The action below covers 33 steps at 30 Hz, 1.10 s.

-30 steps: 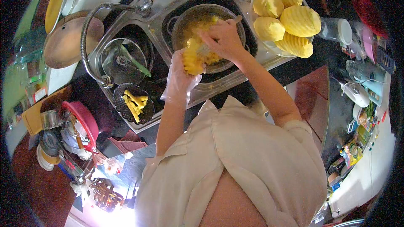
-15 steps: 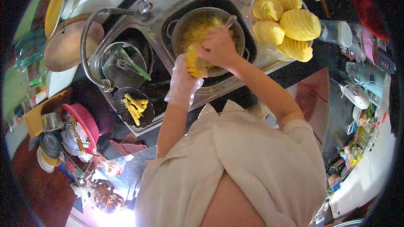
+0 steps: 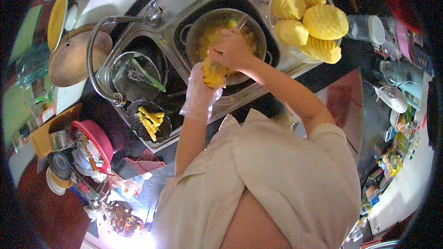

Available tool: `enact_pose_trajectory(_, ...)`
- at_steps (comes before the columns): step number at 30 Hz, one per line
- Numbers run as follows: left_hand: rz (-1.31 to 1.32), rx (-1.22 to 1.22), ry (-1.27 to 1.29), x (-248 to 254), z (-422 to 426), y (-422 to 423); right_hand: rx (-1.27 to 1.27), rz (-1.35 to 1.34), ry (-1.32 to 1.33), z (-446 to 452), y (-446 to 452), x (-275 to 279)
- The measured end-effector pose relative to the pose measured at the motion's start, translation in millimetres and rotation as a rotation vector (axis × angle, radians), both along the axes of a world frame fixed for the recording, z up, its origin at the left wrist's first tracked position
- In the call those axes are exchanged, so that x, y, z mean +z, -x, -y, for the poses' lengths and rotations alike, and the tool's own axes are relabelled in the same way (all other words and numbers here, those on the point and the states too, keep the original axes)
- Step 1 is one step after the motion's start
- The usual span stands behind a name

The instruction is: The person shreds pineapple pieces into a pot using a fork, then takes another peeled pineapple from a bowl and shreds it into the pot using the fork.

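My left hand (image 3: 199, 85), in a clear plastic glove, holds a peeled yellow fruit (image 3: 214, 74) over the near edge of a metal pot (image 3: 261, 37). Bent over that fruit is my right hand (image 3: 230, 50), closed round a tool whose light handle (image 3: 242, 21) sticks out above the fist. The tool's working end is hidden at the fruit. Yellow pieces (image 3: 212, 32) lie inside the pot, which sits in the right sink basin. Several peeled yellow fruits (image 3: 325, 21) are piled in a clear bowl to the right.
A hose faucet (image 3: 91, 57) arches over the left basin, where a bowl (image 3: 121, 71) holds a green-handled utensil (image 3: 150, 76). Yellow strips (image 3: 151, 122) lie on a dark dish (image 3: 135, 109) at the sink corner. A pink basin (image 3: 99, 138) stands lower left.
My right hand has moved left and down the held fruit, and the tool handle has changed its tilt. My left hand keeps its hold. The whole view has shifted slightly.
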<state>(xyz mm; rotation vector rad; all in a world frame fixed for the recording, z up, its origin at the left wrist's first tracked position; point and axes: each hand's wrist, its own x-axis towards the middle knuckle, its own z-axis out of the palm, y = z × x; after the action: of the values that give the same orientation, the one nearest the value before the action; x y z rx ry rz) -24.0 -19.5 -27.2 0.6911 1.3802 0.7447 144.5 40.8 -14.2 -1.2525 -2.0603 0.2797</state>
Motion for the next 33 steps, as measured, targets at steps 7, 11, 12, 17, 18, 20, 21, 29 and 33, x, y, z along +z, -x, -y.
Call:
enact_pose_trajectory(7, 0.421, 0.062, 0.115, 28, -4, -10, 0.014, 0.060, 0.064, 1, -3, 7)
enact_pose_trajectory(11, -0.005, -0.102, -0.077, 14, 0, -6, 0.022, 0.071, -0.013, -7, -12, -15)
enact_pose_trajectory(12, 0.316, 0.101, 0.217, 32, -5, -10, -0.001, 0.084, -0.014, -15, -21, -27)
enact_pose_trajectory(17, 0.137, -0.073, 0.014, 24, -3, -12, -0.045, 0.034, 0.072, -2, -3, 10)
enact_pose_trajectory(18, 0.042, -0.037, -0.072, 18, -4, -15, -0.047, 0.032, 0.058, 2, 5, 2)
enact_pose_trajectory(20, -0.052, 0.010, -0.150, 13, 1, -14, -0.038, 0.031, 0.051, 5, 2, -13)
enact_pose_trajectory(21, 0.065, 0.026, -0.031, 9, -4, -9, -0.036, 0.127, 0.042, -11, -12, -23)
enact_pose_trajectory(29, 0.565, 0.348, 0.407, 51, -8, -19, -0.039, 0.062, 0.064, 10, 3, 10)
enact_pose_trajectory(33, 0.541, 0.278, 0.433, 49, -13, -17, -0.040, 0.238, -0.001, -4, -16, -17)
